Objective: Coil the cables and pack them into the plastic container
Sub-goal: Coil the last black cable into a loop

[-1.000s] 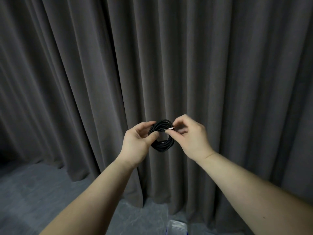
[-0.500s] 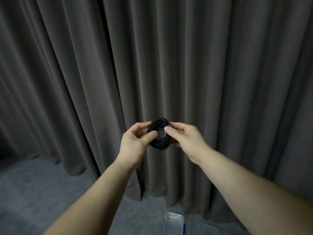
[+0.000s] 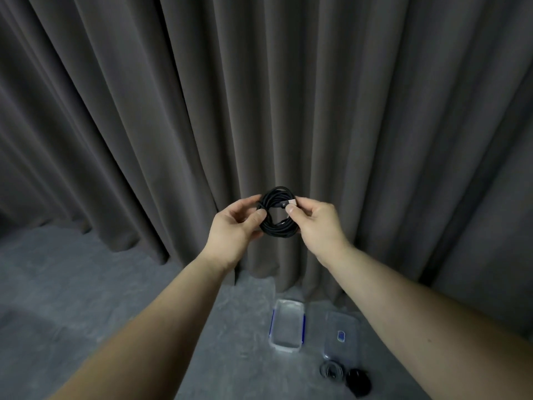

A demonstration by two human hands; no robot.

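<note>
Tight black cable coil (image 3: 277, 216), seemingly USB-tipped

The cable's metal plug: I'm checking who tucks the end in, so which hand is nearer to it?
Right. The right hand pinches the metal plug at the coiled black cable's upper right; the left hand grips the coil's opposite side, away from the plug.
</note>
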